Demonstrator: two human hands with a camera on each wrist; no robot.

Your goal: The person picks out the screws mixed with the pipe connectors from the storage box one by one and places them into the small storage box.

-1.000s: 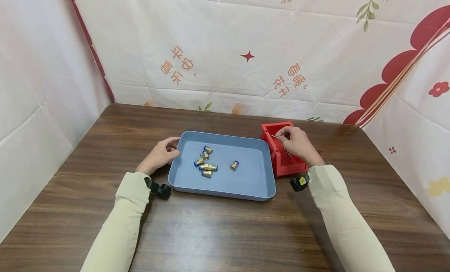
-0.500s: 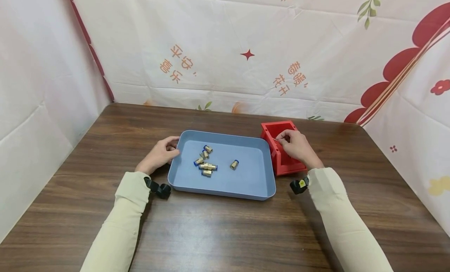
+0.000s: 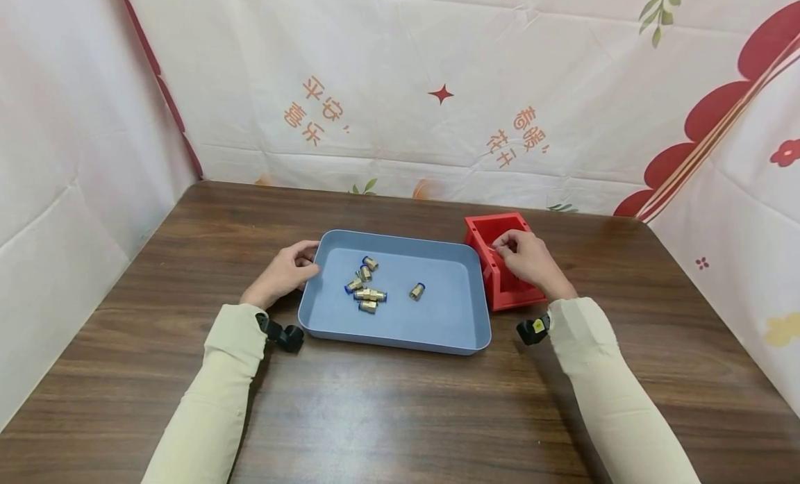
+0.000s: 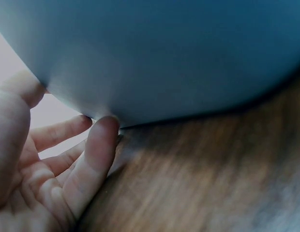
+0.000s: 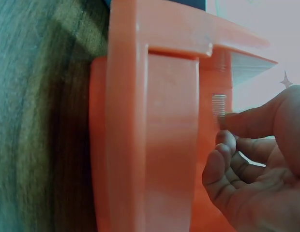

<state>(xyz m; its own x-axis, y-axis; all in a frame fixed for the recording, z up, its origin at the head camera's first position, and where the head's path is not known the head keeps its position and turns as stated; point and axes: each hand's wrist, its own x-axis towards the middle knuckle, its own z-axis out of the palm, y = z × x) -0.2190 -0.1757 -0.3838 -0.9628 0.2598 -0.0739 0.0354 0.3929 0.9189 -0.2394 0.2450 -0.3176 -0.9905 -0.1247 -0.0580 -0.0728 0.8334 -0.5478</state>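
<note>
A shallow blue-grey tray lies on the table with several brass fittings with blue ends in it. One more fitting sits apart, right of the group. My left hand rests against the tray's left wall; in the left wrist view its fingertips touch the wall from outside. Over the red bin, my right hand pinches a small ribbed metal piece, like a screw, between thumb and finger. Most of the bin's inside is hidden by that hand.
The bin stands against the tray's right end on a dark wooden table. A printed white cloth hangs behind and at both sides. Black wrist cameras sit beside both wrists.
My right hand has sunk slightly lower over the red bin, still pinching the small metal piece. The left hand, tray and fittings keep their places; the view has shifted a little.
</note>
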